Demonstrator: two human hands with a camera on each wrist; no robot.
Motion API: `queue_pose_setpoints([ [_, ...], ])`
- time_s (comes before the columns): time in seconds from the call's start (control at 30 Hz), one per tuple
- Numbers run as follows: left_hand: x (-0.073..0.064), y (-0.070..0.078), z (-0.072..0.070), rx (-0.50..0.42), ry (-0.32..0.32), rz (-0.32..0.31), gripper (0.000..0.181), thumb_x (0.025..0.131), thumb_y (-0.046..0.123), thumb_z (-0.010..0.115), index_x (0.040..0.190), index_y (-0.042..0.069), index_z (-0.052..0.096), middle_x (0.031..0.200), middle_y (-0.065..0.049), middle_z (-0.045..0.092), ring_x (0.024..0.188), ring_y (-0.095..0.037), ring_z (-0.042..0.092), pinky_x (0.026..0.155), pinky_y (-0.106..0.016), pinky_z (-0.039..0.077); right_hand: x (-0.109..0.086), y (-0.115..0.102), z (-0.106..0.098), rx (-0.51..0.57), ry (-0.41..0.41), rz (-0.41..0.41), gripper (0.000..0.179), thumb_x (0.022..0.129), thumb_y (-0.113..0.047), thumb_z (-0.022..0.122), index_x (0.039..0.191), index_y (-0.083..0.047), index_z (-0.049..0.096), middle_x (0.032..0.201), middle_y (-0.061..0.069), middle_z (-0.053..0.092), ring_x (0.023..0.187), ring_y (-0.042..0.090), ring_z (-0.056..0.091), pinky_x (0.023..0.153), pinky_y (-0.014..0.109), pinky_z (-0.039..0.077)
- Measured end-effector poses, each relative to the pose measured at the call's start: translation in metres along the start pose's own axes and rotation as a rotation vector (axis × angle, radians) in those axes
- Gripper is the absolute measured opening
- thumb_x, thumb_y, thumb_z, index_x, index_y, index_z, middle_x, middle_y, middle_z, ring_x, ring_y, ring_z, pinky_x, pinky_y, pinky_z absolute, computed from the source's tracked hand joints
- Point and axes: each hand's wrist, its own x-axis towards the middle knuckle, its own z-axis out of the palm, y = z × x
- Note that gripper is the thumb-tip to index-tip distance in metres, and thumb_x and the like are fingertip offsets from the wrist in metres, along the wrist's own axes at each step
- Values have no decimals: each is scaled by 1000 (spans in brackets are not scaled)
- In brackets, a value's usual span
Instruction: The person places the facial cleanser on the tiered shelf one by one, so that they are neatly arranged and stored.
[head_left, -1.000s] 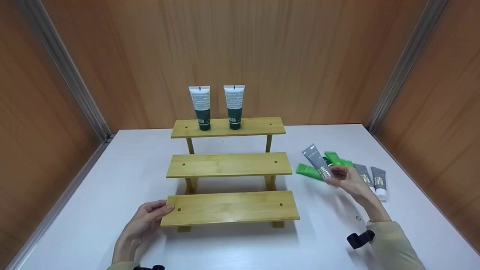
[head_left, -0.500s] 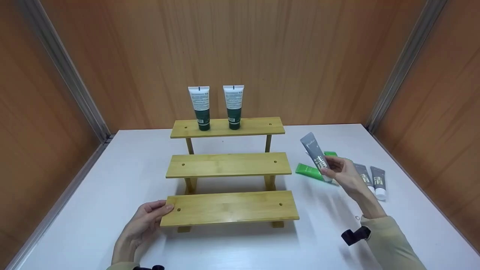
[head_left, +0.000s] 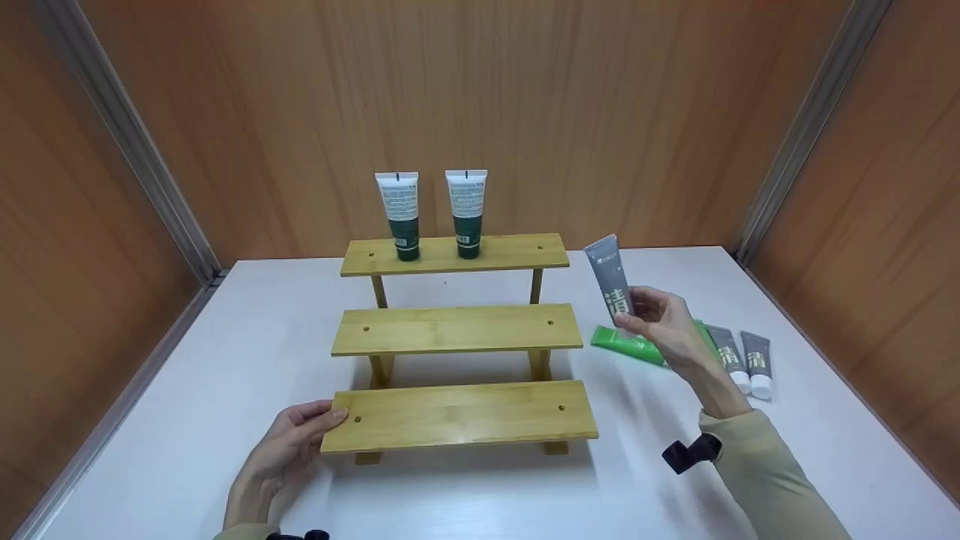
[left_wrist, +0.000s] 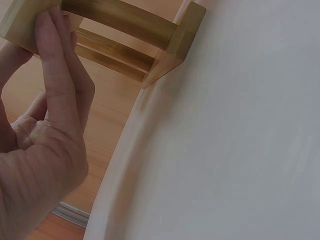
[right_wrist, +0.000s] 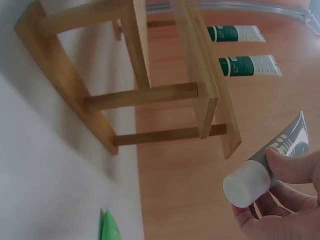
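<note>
A three-step wooden rack [head_left: 457, 416] stands on the white table. My left hand [head_left: 289, 446] pinches the left end of its lowest step between thumb and fingers; in the left wrist view the fingertips [left_wrist: 50, 30] press against the wood. To the right of the rack, my right hand [head_left: 667, 330] holds a grey tube [head_left: 609, 276] above the table, nearly upright, its sealed end up. The white cap [right_wrist: 246, 184] of that tube points down in the right wrist view. Two white and dark green tubes [head_left: 400, 214] [head_left: 466, 212] stand cap down on the top step.
Under and behind the right hand lie green tubes [head_left: 626, 343], partly hidden by it. Two more grey tubes with white caps [head_left: 757, 364] [head_left: 727, 358] lie further right. Wooden panels [head_left: 480, 112] enclose the table at the back and sides.
My right hand has lifted the grey tube higher and carried it left toward the rack, turning it more upright. The left hand has stayed on the lowest step.
</note>
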Motion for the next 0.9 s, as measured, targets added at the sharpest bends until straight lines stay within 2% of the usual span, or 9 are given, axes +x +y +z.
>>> queue_pose_setpoints([
  [0.37, 1, 0, 1, -35, 25, -11, 22, 99, 18, 65, 119, 10, 68, 107, 2, 77, 100, -9, 74, 87, -19, 60, 16, -26, 14, 62, 10, 21, 60, 93, -11, 72, 145, 1, 46, 134, 18, 55, 117, 23, 54, 90, 17, 52],
  [0.6, 1, 0, 0, -32, 22, -13, 20, 98, 18, 66, 117, 11, 69, 107, 3, 77, 99, -8, 74, 86, -19, 60, 31, -33, 24, 108, 27, -21, 58, 90, -10, 75, 141, 0, 51, 126, 10, 59, 114, 20, 58, 91, 21, 54],
  [0.73, 1, 0, 0, -32, 18, -10, 16, 98, 17, 65, 113, 14, 70, 106, 3, 77, 98, -8, 74, 85, -19, 60, 38, -38, 29, 116, 37, -45, 57, 89, -11, 77, 140, 1, 53, 127, 10, 60, 117, 21, 56, 96, 25, 51],
  [0.9, 1, 0, 0, -31, 27, -16, 18, 98, 18, 66, 115, 14, 70, 107, 3, 77, 99, -8, 74, 85, -19, 60, 49, -44, 37, 128, 63, -54, 53, 87, -10, 78, 135, 0, 57, 122, 9, 62, 114, 22, 57, 97, 29, 49],
])
